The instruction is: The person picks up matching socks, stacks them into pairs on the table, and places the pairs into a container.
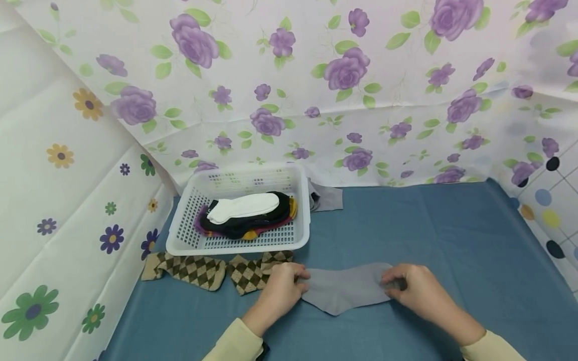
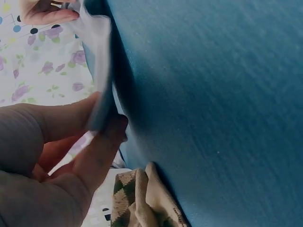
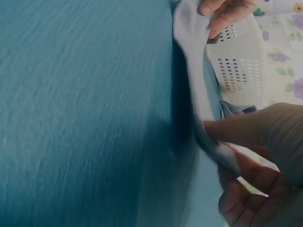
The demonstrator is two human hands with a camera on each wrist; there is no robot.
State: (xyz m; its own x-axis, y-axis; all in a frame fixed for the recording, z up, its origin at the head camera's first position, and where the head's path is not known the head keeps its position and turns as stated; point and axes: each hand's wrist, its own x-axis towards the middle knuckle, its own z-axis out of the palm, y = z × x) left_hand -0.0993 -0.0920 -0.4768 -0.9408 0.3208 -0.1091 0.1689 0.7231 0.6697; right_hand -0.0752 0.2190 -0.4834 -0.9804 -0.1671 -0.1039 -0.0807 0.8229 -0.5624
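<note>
A plain grey sock (image 1: 340, 288) is stretched out sideways between both hands, just over the blue cloth. My left hand (image 1: 283, 290) pinches its left end between thumb and fingers; in the left wrist view the sock (image 2: 102, 61) hangs edge-on from that pinch. At the other end my right hand (image 1: 416, 290) pinches the sock too, and the right wrist view shows the fabric (image 3: 196, 80) running from one hand to the other. Argyle socks (image 1: 194, 271) in brown and beige lie beside the left hand, in front of the basket.
A white plastic basket (image 1: 239, 246) stands at the back left with several folded socks inside, a white sock (image 1: 246, 206) on top. Another grey sock (image 1: 329, 198) lies partly behind the basket's right side. Flowered sheets (image 1: 289, 125) wall the blue-covered table (image 1: 451, 240).
</note>
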